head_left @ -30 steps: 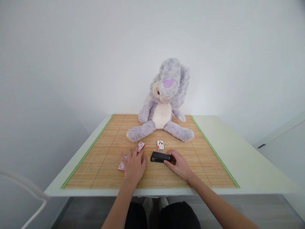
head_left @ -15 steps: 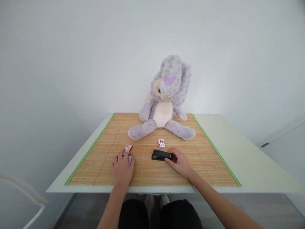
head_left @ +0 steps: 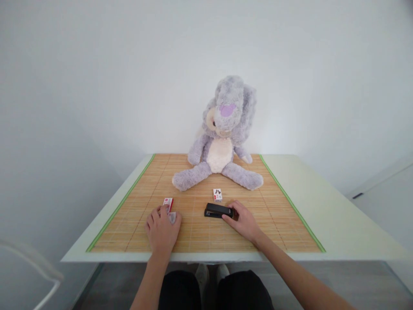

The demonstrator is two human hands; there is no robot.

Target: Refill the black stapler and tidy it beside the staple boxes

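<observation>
item 1, left fingers (head_left: pixel 158 214): bent over a small pale box (head_left: pixel 173 216), lower centre-left of the frame, mostly hidden beneath them. whether it is gripped or only covered cannot be told. a red-and-white box (head_left: pixel 167 202) is touched at its near end by the fingertips. the left hand (head_left: pixel 161 230) is laid on the bamboo mat (head_left: pixel 135 224).

item 2, right fingers (head_left: pixel 230 216): closed round the right end of the black stapler (head_left: pixel 218 210), lower centre, which is lying flat on the mat. the right hand (head_left: pixel 244 221) is rested behind it.

item 3, surroundings: a third small box (head_left: pixel 217 194) is set just beyond the stapler, apart from it. a grey plush rabbit (head_left: pixel 222 142) is seated at the mat's far edge, centre frame. a white table (head_left: pixel 322 215) is seen beneath.

risk, as judged: the light boxes could be skidded over the slats by a sideways push. the stapler, held at one end only, could be swivelled into the third box.
</observation>
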